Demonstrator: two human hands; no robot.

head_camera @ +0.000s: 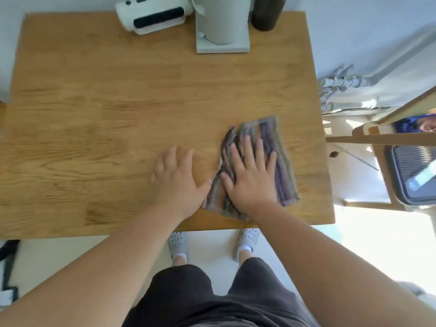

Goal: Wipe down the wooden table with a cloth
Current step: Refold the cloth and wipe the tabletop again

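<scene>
A grey and purple striped cloth (280, 159) lies crumpled on the wooden table (106, 128), near its front right corner. My right hand (250, 178) presses flat on the cloth with the fingers spread. Beside it, my left hand (177, 178) rests flat on the bare wood, thumb close to the cloth's left edge. The cloth looks blurred from motion.
At the table's back edge stand a white device with a dark slot (153, 16), a grey cylinder on a square base (221, 27) and a dark cylinder (265, 13). A wooden chair (382, 138) and cables (337, 83) lie to the right.
</scene>
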